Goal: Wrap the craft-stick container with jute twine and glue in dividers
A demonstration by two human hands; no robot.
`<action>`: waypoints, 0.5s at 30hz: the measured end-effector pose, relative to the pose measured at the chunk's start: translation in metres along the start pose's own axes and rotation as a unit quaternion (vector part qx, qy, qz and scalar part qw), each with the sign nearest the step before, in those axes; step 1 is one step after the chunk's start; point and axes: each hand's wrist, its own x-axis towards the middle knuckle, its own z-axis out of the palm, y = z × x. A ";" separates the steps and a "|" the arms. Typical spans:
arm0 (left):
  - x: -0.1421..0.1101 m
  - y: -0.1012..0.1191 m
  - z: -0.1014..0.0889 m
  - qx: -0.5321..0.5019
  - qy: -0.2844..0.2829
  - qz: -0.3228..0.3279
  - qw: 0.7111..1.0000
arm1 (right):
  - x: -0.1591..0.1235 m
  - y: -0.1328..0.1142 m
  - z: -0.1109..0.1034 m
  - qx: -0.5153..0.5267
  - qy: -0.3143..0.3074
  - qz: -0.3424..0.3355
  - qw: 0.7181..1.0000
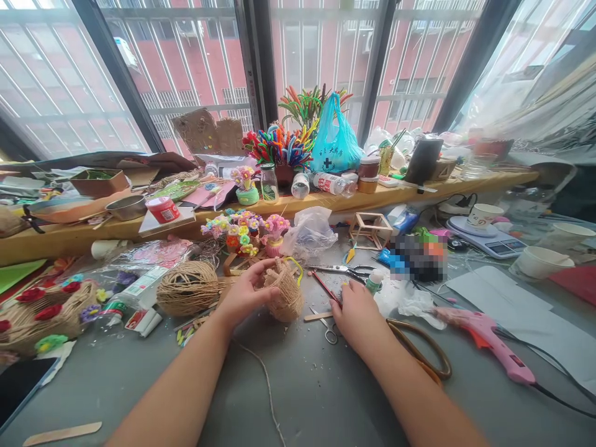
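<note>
My left hand (251, 285) is closed round the side of a small twine-wrapped pot (285, 290). A yellow-green pipe cleaner (297, 268) curves by its upper edge. My right hand (357, 313) pinches the near end of a slim dark red pencil-like stick (325, 285) just above the table. Between the hands lie small scissors (329, 335) and a wooden craft stick (317, 316). Beyond the right hand are black-handled scissors (338, 269) and a small bottle with a green label (374, 281). Large brown-handled shears (431, 357) lie beside the right wrist, partly covered.
A twine ball (187, 287) sits left of the pot, and a loose cord (266, 366) trails toward me. On the right are a pink glue gun (493, 344) and a scale (505, 245). Pipe-cleaner flowers (242, 231) and a cluttered ledge (298, 205) stand behind.
</note>
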 end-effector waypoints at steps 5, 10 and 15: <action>0.002 -0.001 -0.002 0.017 0.007 -0.009 1.000 | 0.002 -0.001 -0.006 0.012 -0.017 -0.021 1.000; 0.002 -0.002 -0.005 0.008 -0.019 -0.019 1.000 | 0.001 -0.003 -0.006 0.008 -0.039 -0.005 0.999; 0.003 -0.004 -0.005 0.010 -0.032 -0.016 0.999 | 0.001 -0.001 -0.005 0.015 -0.047 0.013 0.999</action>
